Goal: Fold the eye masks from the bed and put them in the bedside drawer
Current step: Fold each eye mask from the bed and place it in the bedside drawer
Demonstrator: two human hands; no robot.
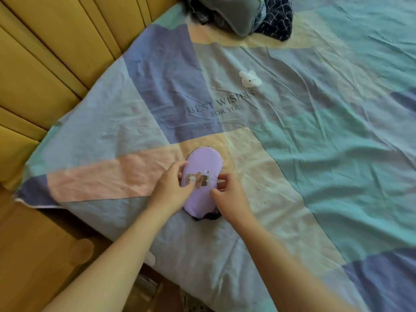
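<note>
Your lilac eye mask [202, 176] lies flat on the patchwork bedsheet [315, 154], just below the printed "BEST WISHES FOR YOU" lettering [221, 104]. Your left hand [173, 188] presses loosely spread fingers on the mask's left edge, while your right hand [229, 197] pinches the mask's right edge. Beyond the lettering sit a small white plush toy [250, 79] and, farther off, a dark heap of fabric [238, 14].
</note>
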